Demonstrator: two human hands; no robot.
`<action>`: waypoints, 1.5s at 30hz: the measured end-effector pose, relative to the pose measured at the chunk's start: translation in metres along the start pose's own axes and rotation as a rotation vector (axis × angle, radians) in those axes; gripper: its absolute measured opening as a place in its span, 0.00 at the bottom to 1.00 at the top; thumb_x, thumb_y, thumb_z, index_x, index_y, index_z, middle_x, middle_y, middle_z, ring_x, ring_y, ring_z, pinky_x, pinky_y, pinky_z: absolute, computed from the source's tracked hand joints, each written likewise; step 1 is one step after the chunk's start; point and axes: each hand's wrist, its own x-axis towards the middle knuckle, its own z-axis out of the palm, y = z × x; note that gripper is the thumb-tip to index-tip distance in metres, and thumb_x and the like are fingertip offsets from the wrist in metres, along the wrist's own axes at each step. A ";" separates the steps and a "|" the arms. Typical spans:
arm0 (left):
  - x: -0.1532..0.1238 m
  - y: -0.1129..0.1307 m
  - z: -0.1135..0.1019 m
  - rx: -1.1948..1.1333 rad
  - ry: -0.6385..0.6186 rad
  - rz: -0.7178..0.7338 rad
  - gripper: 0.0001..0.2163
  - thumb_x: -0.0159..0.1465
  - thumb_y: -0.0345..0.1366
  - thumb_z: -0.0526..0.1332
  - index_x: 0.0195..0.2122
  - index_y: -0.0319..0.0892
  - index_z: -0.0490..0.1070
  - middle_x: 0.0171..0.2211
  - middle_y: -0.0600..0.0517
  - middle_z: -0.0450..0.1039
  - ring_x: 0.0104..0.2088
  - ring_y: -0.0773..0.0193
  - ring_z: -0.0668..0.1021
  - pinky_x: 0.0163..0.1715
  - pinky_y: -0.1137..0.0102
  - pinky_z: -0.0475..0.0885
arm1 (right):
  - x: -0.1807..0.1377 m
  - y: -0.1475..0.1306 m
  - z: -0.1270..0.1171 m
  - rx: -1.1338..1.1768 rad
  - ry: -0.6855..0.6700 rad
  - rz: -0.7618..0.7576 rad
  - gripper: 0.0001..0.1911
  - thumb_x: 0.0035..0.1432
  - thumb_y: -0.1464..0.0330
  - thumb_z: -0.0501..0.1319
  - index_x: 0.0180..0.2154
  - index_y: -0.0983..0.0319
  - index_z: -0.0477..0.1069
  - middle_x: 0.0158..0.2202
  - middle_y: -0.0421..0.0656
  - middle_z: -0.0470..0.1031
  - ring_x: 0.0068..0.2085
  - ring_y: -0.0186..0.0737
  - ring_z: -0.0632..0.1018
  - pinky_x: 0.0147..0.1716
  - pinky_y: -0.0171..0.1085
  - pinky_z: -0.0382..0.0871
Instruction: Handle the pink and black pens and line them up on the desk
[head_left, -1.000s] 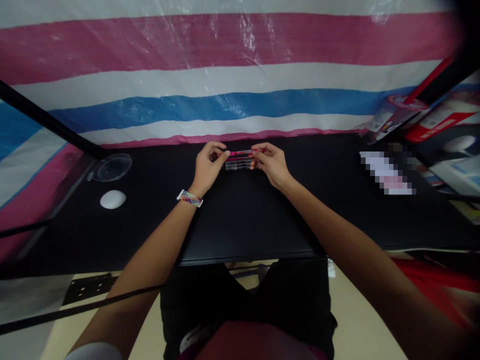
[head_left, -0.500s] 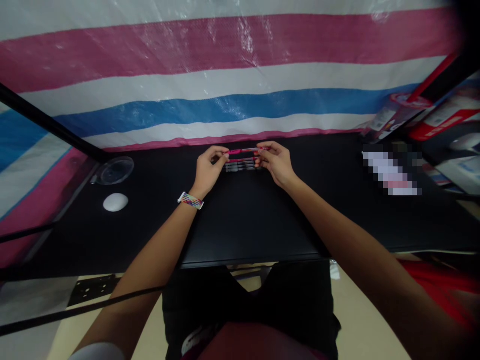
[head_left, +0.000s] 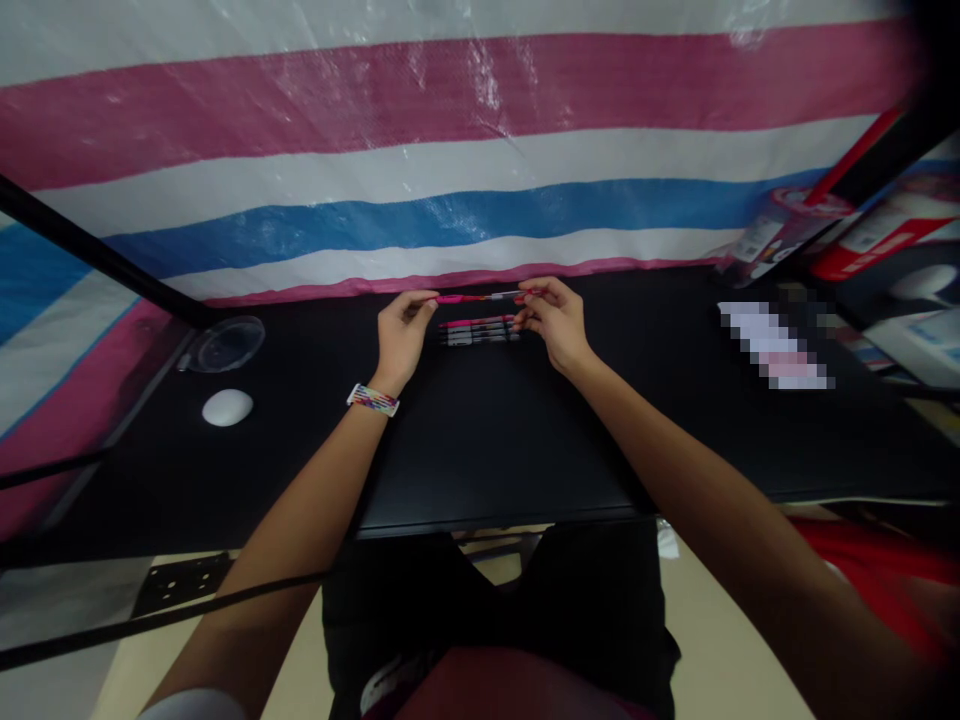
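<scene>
A pink pen [head_left: 480,297] is held level between both hands, just above the black desk [head_left: 480,440]. My left hand [head_left: 401,333] pinches its left end and my right hand [head_left: 553,320] pinches its right end. Directly below the pen, a small row of pens [head_left: 480,331] lies side by side on the desk between the two hands. A multicoloured band sits on my left wrist.
A white oval object [head_left: 226,407] and a clear round lid [head_left: 223,343] lie at the desk's left. Boxes and papers [head_left: 832,260] crowd the right end. A striped plastic sheet [head_left: 450,150] hangs behind the desk. A black cable [head_left: 150,620] runs low on the left.
Both hands have lifted the pink pen a little up and away from the row of pens, and the left hand has slid slightly left.
</scene>
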 end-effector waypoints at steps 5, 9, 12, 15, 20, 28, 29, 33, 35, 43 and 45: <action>-0.002 0.005 -0.001 -0.008 0.015 -0.043 0.06 0.68 0.39 0.71 0.44 0.48 0.86 0.45 0.48 0.88 0.47 0.56 0.87 0.57 0.57 0.81 | 0.003 0.003 -0.003 -0.019 0.057 -0.016 0.05 0.62 0.68 0.65 0.42 0.56 0.75 0.38 0.41 0.78 0.29 0.35 0.78 0.32 0.41 0.81; -0.004 0.008 0.001 -0.028 -0.020 -0.058 0.07 0.67 0.39 0.71 0.44 0.47 0.86 0.45 0.48 0.88 0.48 0.55 0.88 0.57 0.56 0.81 | 0.000 -0.001 0.000 -0.045 0.045 0.009 0.06 0.61 0.69 0.64 0.42 0.56 0.76 0.37 0.41 0.79 0.29 0.36 0.79 0.34 0.42 0.82; -0.004 0.008 0.002 -0.016 -0.097 -0.069 0.06 0.68 0.40 0.71 0.44 0.47 0.85 0.41 0.48 0.88 0.44 0.57 0.87 0.52 0.59 0.82 | -0.005 -0.005 0.002 -0.078 -0.072 0.051 0.06 0.61 0.68 0.66 0.42 0.57 0.78 0.33 0.41 0.79 0.30 0.39 0.81 0.36 0.45 0.84; -0.004 0.008 0.002 0.066 -0.117 -0.041 0.11 0.73 0.43 0.66 0.34 0.46 0.80 0.31 0.51 0.82 0.34 0.62 0.82 0.42 0.65 0.79 | -0.008 -0.008 0.003 -0.071 -0.127 0.062 0.08 0.61 0.67 0.69 0.43 0.59 0.80 0.30 0.41 0.80 0.31 0.40 0.82 0.38 0.46 0.84; -0.005 0.009 0.003 0.102 -0.152 0.034 0.14 0.76 0.44 0.63 0.32 0.46 0.74 0.30 0.52 0.77 0.33 0.63 0.79 0.40 0.66 0.76 | -0.007 -0.008 0.002 -0.004 -0.133 0.058 0.09 0.59 0.66 0.71 0.43 0.59 0.82 0.32 0.42 0.82 0.29 0.39 0.81 0.38 0.46 0.84; -0.007 0.014 0.006 -0.046 -0.217 -0.017 0.14 0.74 0.43 0.66 0.58 0.49 0.75 0.35 0.51 0.81 0.39 0.60 0.85 0.47 0.63 0.79 | -0.007 -0.008 0.004 -0.009 -0.146 0.122 0.11 0.59 0.65 0.72 0.43 0.60 0.82 0.35 0.44 0.83 0.31 0.39 0.81 0.38 0.46 0.83; -0.007 0.015 0.006 -0.030 -0.220 0.006 0.18 0.71 0.43 0.69 0.60 0.50 0.74 0.38 0.50 0.82 0.43 0.58 0.86 0.49 0.62 0.79 | -0.008 -0.008 0.004 -0.009 -0.147 0.123 0.10 0.59 0.65 0.72 0.43 0.60 0.82 0.35 0.44 0.84 0.31 0.39 0.81 0.38 0.46 0.83; -0.007 0.015 0.006 0.031 -0.175 0.064 0.29 0.64 0.43 0.76 0.64 0.52 0.72 0.48 0.47 0.84 0.54 0.51 0.85 0.54 0.59 0.78 | -0.008 -0.007 0.005 0.010 -0.134 0.108 0.10 0.59 0.66 0.72 0.43 0.60 0.82 0.35 0.44 0.84 0.31 0.38 0.81 0.38 0.45 0.83; -0.007 0.014 0.006 0.012 -0.165 0.015 0.19 0.71 0.46 0.69 0.61 0.50 0.75 0.39 0.50 0.83 0.44 0.55 0.86 0.50 0.59 0.78 | -0.008 -0.007 0.005 0.023 -0.147 0.099 0.10 0.58 0.66 0.73 0.43 0.60 0.82 0.35 0.44 0.84 0.30 0.38 0.81 0.37 0.44 0.82; -0.009 0.016 0.007 0.046 -0.159 0.054 0.24 0.64 0.39 0.75 0.61 0.51 0.75 0.52 0.46 0.85 0.53 0.53 0.84 0.54 0.59 0.78 | -0.008 -0.005 0.005 0.021 -0.140 0.123 0.10 0.58 0.66 0.72 0.42 0.60 0.82 0.36 0.44 0.83 0.31 0.38 0.80 0.37 0.44 0.82; -0.009 0.016 0.007 0.067 -0.149 0.006 0.10 0.72 0.45 0.68 0.49 0.48 0.81 0.42 0.48 0.86 0.45 0.56 0.85 0.49 0.61 0.78 | -0.008 -0.005 0.005 0.017 -0.134 0.124 0.10 0.58 0.66 0.72 0.42 0.60 0.82 0.36 0.44 0.83 0.31 0.38 0.80 0.37 0.45 0.82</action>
